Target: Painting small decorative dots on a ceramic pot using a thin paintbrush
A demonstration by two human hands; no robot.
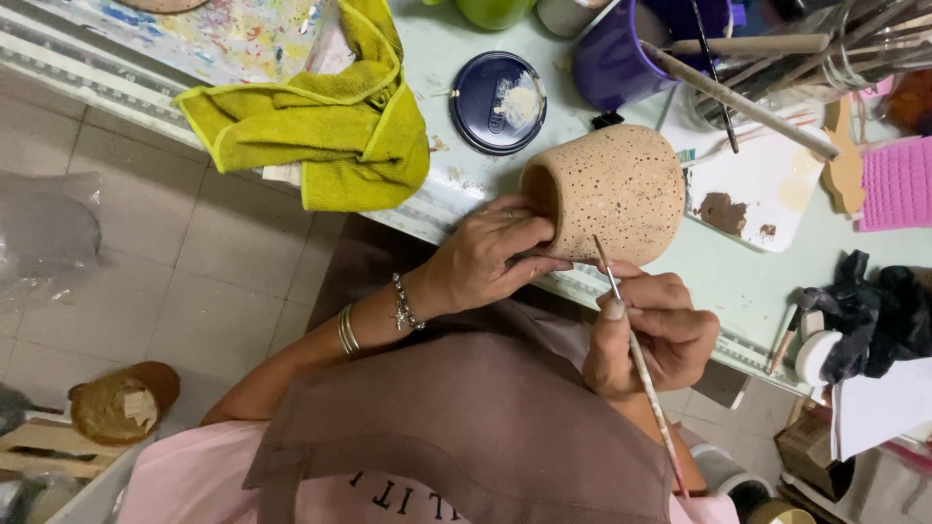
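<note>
We see the pale green worktop (748, 277) running across the upper part of the view, and everything else we place by the speckled clay pot (610, 194) lying on its side at the worktop's near edge. Left of the pot, a crumpled yellow-green towel (325, 131) hangs partly over the edge. Behind the pot stands a purple cup (616, 58), with a clear jar of brushes and sticks (835, 53) to the right of that. Right of the pot lies a white palette (762, 184) smeared with brown paint, and farther right a pink textured mat (898, 184). Behind the pot and to its left sits a round dark blue lid (498, 102). Our left hand (485, 257) steadies the pot at its open mouth, thumb and fingers wrapped over the rim, so that grip is clasping the pot. Our right hand (655, 335), just below the pot, is pinched closed around a thin paintbrush (636, 359), whose tip touches the pot's lower side.
</note>
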